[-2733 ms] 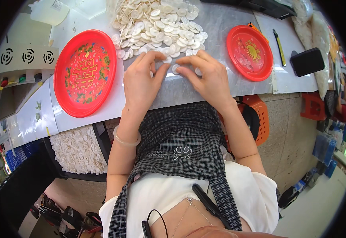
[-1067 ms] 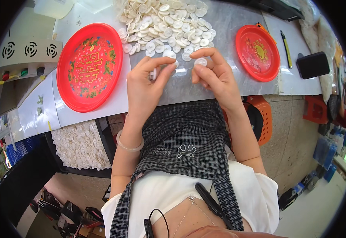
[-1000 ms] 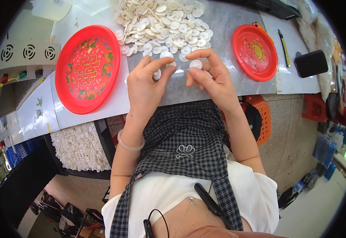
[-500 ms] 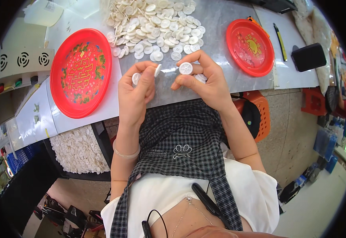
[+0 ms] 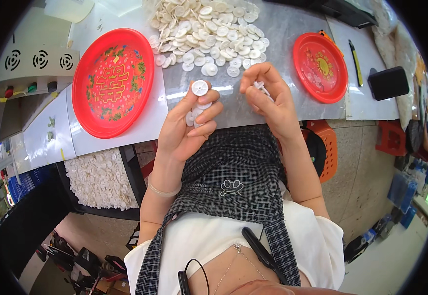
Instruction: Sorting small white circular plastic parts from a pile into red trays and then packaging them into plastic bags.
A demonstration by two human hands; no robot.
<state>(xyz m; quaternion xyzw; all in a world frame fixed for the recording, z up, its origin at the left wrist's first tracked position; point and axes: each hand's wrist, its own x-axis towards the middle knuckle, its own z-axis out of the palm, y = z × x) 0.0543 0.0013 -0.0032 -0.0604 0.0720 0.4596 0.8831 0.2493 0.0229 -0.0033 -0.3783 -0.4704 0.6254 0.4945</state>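
Observation:
My left hand (image 5: 187, 120) pinches a small white plastic gear (image 5: 200, 88) between thumb and index finger, toothed rim facing up. More white gears (image 5: 194, 116) sit in its palm under the curled fingers. To the right, my right hand (image 5: 273, 101) curls around a few white gears (image 5: 261, 88), seen partly edge-on with a short shaft showing; the fingers cover the rest. Both hands are above the near edge of the grey table, apart from each other. Beyond them spreads a heap of white gears (image 5: 214, 34), with a few loose ones along its near side.
A large red patterned tray (image 5: 88, 105) lies at left, a smaller red tray (image 5: 300, 64) at right. Farther right are a yellow cutter knife (image 5: 356, 63) and a black phone (image 5: 388, 83). A grey machine (image 5: 27, 73) stands far left. Below the table edge, a black bin (image 5: 131, 172) holds white parts.
The gear between my right fingertips is gone from there. My left hand has turned, showing its gear face-up and others in the palm. The view has shifted slightly.

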